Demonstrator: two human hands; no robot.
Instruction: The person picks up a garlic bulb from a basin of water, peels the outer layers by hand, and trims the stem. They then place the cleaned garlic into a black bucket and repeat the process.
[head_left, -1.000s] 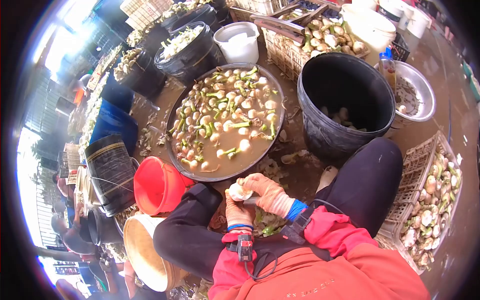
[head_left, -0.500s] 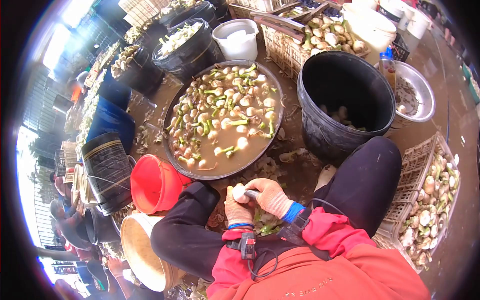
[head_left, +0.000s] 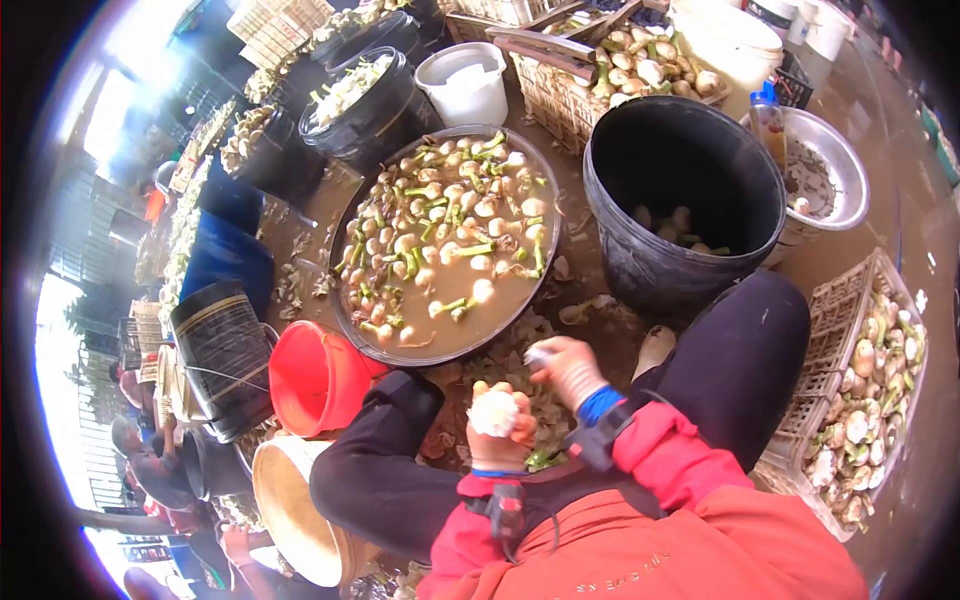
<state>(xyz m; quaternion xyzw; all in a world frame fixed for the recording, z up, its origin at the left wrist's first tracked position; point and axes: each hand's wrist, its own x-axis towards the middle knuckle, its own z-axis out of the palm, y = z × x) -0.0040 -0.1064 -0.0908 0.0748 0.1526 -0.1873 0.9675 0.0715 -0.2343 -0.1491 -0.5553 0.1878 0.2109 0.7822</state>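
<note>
White and freshly pared, the bulb (head_left: 494, 412) now sits alone in the gloved left hand (head_left: 500, 432), fingers curled round it between the knees. The right hand (head_left: 570, 368) has lifted clear, closed on a pale scrap; that cut looks finished. Beyond lies the basin (head_left: 350, 322) of soaking bulbs.

outdoor market prep yard | vegetable crates (head_left: 870, 390) | buckets (head_left: 683, 200) | muddy ground (head_left: 610, 330)

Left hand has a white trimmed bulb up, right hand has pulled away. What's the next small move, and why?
Probably drop the white peeled bulb into the big black plastic bucket. The gloved left hand holds it looking clean, the gloved right hand is apart from it, and similar pale bulbs lie in that bucket.
</note>
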